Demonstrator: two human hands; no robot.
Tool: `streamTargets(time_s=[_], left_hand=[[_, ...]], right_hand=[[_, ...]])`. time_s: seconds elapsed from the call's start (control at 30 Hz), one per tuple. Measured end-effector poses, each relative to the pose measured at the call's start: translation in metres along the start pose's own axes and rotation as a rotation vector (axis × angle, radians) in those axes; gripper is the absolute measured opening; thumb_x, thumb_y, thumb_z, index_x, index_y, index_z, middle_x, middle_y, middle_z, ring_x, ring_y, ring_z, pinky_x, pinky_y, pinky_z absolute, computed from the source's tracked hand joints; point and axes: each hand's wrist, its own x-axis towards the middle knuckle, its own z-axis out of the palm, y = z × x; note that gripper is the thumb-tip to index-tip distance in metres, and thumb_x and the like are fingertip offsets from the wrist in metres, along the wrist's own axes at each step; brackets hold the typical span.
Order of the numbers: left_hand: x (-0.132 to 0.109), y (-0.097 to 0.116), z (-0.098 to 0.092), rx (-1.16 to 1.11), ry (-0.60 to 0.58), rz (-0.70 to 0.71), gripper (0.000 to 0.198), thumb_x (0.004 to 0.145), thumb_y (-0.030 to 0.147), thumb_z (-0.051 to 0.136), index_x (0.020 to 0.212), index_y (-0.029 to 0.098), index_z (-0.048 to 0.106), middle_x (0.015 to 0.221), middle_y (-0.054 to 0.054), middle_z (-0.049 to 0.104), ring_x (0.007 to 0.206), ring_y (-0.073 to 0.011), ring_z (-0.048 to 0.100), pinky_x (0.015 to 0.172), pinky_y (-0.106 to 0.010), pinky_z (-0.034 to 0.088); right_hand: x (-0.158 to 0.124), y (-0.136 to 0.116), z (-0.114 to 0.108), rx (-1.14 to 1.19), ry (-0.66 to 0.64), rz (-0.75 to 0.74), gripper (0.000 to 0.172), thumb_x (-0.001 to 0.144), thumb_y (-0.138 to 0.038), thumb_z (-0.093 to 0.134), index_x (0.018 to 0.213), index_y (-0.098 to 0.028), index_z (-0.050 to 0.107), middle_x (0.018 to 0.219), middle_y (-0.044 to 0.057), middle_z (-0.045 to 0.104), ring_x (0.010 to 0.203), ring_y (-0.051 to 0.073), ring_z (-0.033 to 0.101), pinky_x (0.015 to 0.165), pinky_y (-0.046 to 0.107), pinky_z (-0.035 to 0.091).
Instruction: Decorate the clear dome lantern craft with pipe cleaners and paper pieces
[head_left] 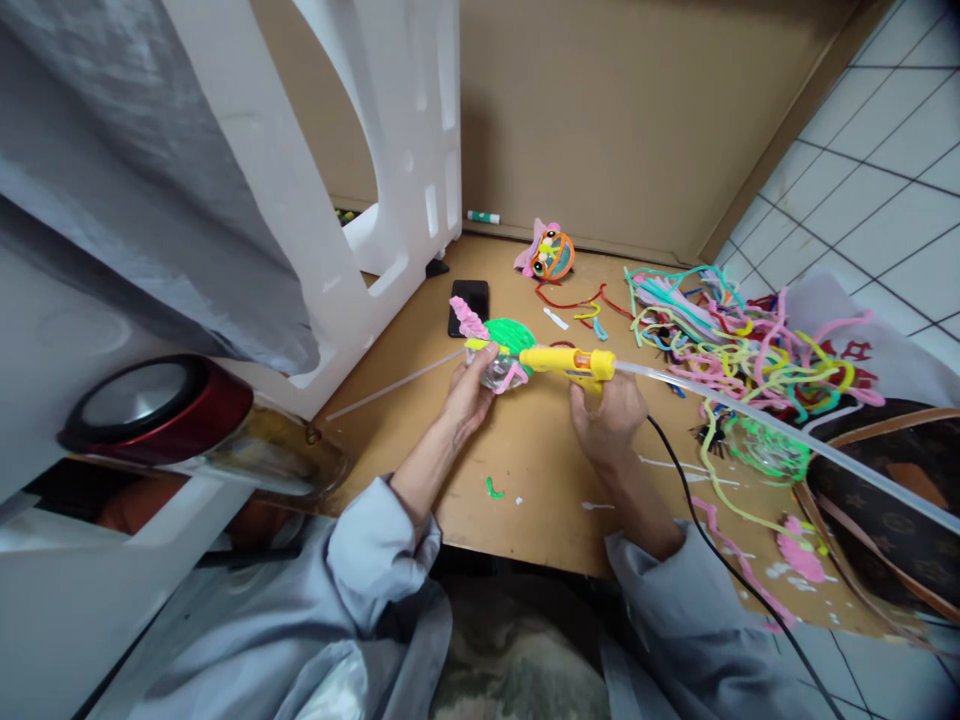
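Note:
My left hand (469,392) is closed round a small clear ball-shaped piece (504,352) wrapped in green, pink and yellow pipe cleaners, held above the brown cardboard work surface (525,470). My right hand (606,405) grips a yellow hot glue gun (570,362). Its nozzle points left and touches the craft piece. A long clear glue stick (765,425) runs out of the back of the gun to the right. The gun's black cord (712,545) trails toward me.
A heap of coloured pipe cleaners (742,335) lies at the right. A finished orange and pink figure (551,253) and a black phone (469,303) sit further back. White foam packing (360,180) stands left. A brown bag (892,500) lies right. A loose glue stick (394,384) lies left.

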Motion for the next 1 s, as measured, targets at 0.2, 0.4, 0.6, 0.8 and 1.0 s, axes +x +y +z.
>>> streamTargets(time_s=[0.2,0.4,0.6,0.8,1.0], left_hand=[[0.0,0.0,0.001,-0.021,-0.006,0.007,0.036,0.067,0.035,0.089,0.091,0.014,0.071,0.086,-0.002,0.078,0.072,-0.0146,0.071,0.083,-0.032,0.061],[0.0,0.0,0.0,-0.02,-0.029,0.023,0.036,0.068,0.035,0.088,0.091,0.014,0.07,0.086,-0.003,0.078,0.073,-0.0156,0.072,0.083,-0.032,0.061],[0.005,0.003,-0.004,-0.077,0.028,0.114,0.038,0.068,0.038,0.087,0.093,0.015,0.07,0.09,-0.003,0.078,0.078,-0.016,0.072,0.088,-0.034,0.06],[0.004,0.013,-0.007,-0.129,0.046,0.161,0.035,0.071,0.041,0.084,0.096,0.02,0.071,0.096,-0.003,0.078,0.091,-0.0195,0.074,0.089,-0.034,0.06],[-0.011,0.019,0.0,-0.11,-0.149,0.133,0.051,0.068,0.055,0.083,0.106,0.024,0.071,0.116,-0.007,0.076,0.119,-0.0279,0.068,0.098,-0.041,0.059]], right_hand=[[0.002,-0.002,0.001,-0.083,0.024,0.012,0.022,0.095,-0.035,0.054,0.108,-0.018,0.058,0.077,0.007,0.059,0.072,0.024,0.057,0.065,0.035,0.047],[0.003,-0.005,0.002,0.042,-0.01,0.054,0.029,0.094,-0.036,0.057,0.117,-0.018,0.057,0.088,0.011,0.064,0.082,0.027,0.062,0.072,0.038,0.051],[0.004,-0.008,0.004,0.15,-0.03,0.211,0.034,0.092,-0.046,0.062,0.112,-0.02,0.059,0.094,0.012,0.066,0.088,0.028,0.065,0.078,0.042,0.054],[0.015,-0.004,0.001,0.267,0.025,0.566,0.037,0.083,-0.053,0.07,0.098,-0.021,0.059,0.09,0.005,0.066,0.081,0.023,0.061,0.078,0.039,0.052],[0.01,0.016,0.01,0.455,-0.112,0.708,0.034,0.086,-0.048,0.065,0.105,-0.021,0.058,0.091,0.004,0.064,0.084,0.021,0.058,0.08,0.036,0.05]])
